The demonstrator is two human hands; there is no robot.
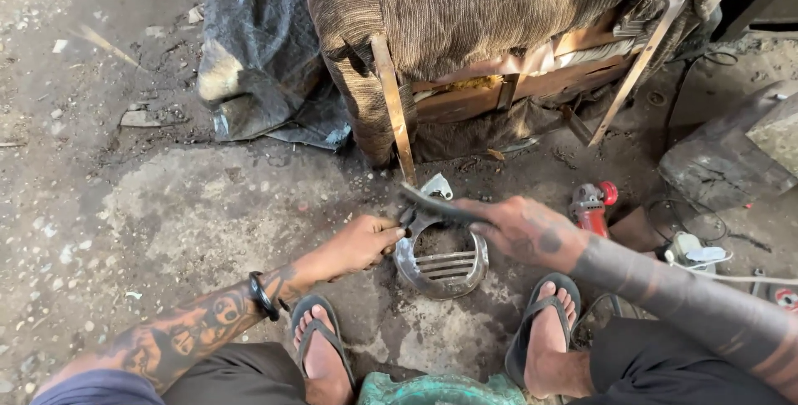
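A round metal ring part (441,265) with slats across its lower half lies on the dirty concrete floor between my feet. My left hand (359,244) grips its left rim, fingers closed. My right hand (522,227) is closed on a dark, flat tool (438,205) that reaches left over the top of the ring, close to my left hand. A black band sits on my left wrist. My feet (320,353) wear dark flip-flops on either side of the ring.
A worn brown upholstered seat (465,31) with a rusty metal frame stands just beyond the ring. Black sheeting (258,47) lies at its left. A red power tool (592,204), cables and a white plug (694,251) lie to the right. A green object (436,390) sits at the bottom edge.
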